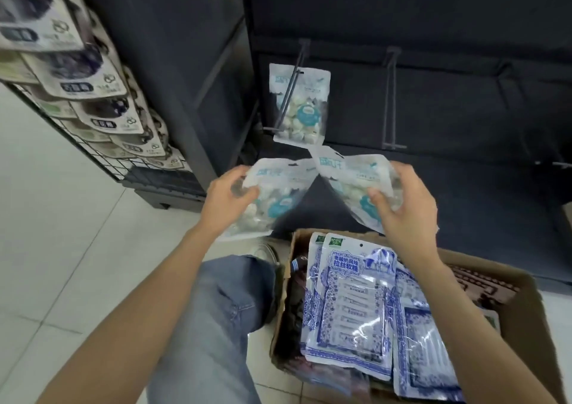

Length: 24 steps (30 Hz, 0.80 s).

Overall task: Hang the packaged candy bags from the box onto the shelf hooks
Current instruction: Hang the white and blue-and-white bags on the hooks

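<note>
1. Two candy bags up off the box (523,320), one per hand, both in front of the dark shelf (433,100).
2. Left hand (227,200): fingers curled round the lower side of the left bag (278,186), thumb on its face; bag tilted, top edge and hang hole pointing up and right.
3. Right hand (405,202): fingers wrapped over the outer edge of the right bag (349,180), thumb pressed on the front; top edge leaning up and left, toward the other bag's top.
4. Third matching bag (298,106) already hung on the left hook (291,93), just above the two held ones.
5. Second hook (390,100) bare, up and slightly left of the right hand, prong running out from the back panel toward the camera.
6. Likely next: hang hole, at the far end of each bag from the gripping fingers, to be lined up with a prong tip and slid along it; right hand nearer the bare hook, left hand nearer the occupied one.
7. More to do: blue packets (349,307) stacked inside the box by the near-right edge of the floor (62,248), beside a denim-clad knee (229,304).
8. Other stock (80,72) hung on a wire rack at far left.
</note>
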Each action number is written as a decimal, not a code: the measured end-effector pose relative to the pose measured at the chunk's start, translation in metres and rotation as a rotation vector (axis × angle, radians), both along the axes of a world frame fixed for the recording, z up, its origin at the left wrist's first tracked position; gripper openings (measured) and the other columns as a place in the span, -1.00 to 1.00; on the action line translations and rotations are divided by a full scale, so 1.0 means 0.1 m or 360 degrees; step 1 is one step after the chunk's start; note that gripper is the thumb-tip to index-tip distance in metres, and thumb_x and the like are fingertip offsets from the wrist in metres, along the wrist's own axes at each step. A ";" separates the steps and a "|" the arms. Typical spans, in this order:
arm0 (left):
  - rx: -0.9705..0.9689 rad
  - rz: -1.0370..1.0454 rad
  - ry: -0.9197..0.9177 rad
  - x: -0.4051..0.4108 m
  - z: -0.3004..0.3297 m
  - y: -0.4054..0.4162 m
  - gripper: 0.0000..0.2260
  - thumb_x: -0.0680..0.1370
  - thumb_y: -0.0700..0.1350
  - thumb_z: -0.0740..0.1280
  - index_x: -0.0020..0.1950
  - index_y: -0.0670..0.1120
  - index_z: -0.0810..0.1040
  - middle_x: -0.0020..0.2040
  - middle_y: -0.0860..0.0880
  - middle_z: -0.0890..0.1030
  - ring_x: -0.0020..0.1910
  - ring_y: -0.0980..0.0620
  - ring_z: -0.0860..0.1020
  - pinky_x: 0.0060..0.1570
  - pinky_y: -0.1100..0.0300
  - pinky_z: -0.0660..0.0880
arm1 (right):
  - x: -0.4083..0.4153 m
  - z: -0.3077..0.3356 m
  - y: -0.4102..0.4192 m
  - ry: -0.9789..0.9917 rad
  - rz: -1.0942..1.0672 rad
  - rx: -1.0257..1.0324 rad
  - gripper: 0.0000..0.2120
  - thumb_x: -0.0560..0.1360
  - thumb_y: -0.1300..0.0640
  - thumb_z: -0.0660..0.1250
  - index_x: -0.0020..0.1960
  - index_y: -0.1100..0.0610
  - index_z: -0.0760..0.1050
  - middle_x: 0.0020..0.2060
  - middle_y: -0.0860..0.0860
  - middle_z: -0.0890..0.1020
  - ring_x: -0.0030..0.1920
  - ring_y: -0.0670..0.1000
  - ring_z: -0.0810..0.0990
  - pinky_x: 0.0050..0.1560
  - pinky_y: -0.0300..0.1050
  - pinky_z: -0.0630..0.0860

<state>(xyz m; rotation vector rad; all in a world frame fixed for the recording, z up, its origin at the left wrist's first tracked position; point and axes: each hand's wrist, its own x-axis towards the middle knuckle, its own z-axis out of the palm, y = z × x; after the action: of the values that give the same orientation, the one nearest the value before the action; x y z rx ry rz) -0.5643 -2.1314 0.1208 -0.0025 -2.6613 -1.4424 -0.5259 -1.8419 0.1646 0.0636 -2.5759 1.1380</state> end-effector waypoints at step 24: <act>0.0737 0.0442 -0.0152 -0.67 -0.23 0.30 -0.84 0.64 -0.04 0.19 0.15 0.01 0.53 0.04 0.07 0.63 0.00 0.17 0.61 0.00 0.26 0.55 | -0.30 -0.38 -0.09 -0.0221 -0.0118 -0.0276 -0.67 0.49 0.20 0.39 0.21 0.04 0.42 0.01 -0.18 0.53 0.02 -0.16 0.49 0.02 -0.19 0.44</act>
<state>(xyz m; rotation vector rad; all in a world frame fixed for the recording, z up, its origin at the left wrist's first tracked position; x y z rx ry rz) -0.6316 -2.1009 0.0976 0.4639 -2.2114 -1.9478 -0.5555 -1.8505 0.1262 -0.1552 -2.5610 1.3767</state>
